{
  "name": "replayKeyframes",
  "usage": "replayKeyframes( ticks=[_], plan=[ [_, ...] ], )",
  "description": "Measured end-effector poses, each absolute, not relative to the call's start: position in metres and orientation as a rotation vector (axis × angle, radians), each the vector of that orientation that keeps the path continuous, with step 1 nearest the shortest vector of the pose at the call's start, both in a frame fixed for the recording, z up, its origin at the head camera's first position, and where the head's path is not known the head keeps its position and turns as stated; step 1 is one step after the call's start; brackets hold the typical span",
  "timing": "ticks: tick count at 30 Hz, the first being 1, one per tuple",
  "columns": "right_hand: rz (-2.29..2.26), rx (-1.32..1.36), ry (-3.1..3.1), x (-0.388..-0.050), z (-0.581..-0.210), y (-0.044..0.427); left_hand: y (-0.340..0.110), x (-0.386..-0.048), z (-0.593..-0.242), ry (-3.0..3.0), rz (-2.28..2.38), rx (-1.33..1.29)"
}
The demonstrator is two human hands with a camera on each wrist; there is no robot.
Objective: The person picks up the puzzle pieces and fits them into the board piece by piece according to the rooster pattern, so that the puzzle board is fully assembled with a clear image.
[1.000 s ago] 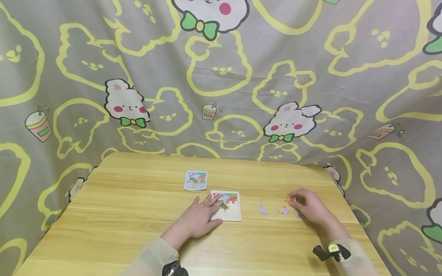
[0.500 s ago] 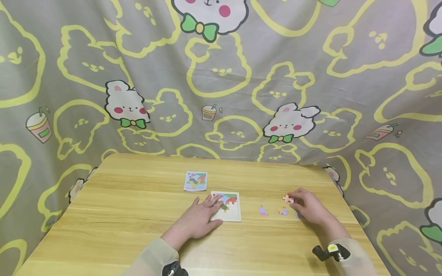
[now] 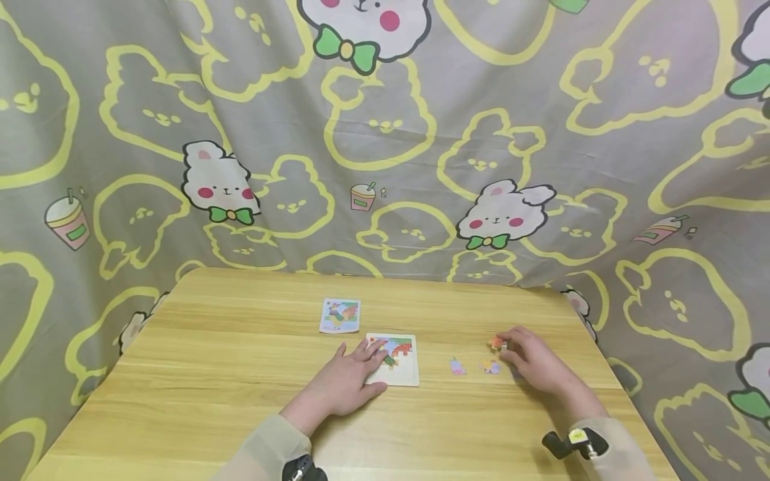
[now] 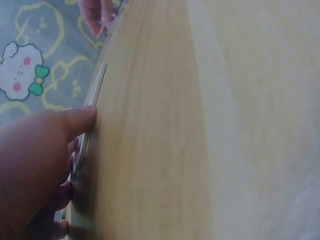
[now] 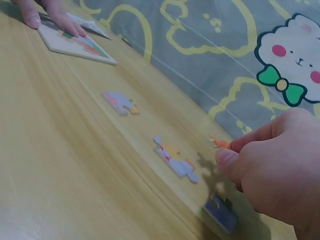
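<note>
My right hand pinches an orange jigsaw piece between thumb and forefinger, just above the table. Under it lies a dark blue piece, partly hidden by the hand in the head view. Left of that are a yellow-and-lilac piece and a lilac-pink piece. My left hand rests with extended fingers on the left side of a white puzzle board, thumb at its lower edge. A partly assembled red, green and blue picture fills the board's upper part; the fingers cover some of it.
A small picture card of a rooster lies on the wooden table, behind and left of the board. A patterned grey curtain hangs along the table's back and sides.
The right hand has shifted slightly left and turned the orange piece between its fingers. Its pale pinkish face showed half a second ago; orange shows now. The left hand stays put.
</note>
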State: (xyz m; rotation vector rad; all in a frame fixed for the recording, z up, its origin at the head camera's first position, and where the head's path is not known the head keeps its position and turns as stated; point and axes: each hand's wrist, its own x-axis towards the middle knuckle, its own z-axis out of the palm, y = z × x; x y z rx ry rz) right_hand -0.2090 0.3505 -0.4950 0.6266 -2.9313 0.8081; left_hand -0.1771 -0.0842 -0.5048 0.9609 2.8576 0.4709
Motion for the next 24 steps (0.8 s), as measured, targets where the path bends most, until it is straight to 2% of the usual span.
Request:
replayKeyframes(
  ticks=[24],
  plan=[
    [0.882,0.778,-2.865,-0.208,-0.473,0.299,-0.085,-0.176,-0.503,2.854,0.467,0.956]
  ],
)
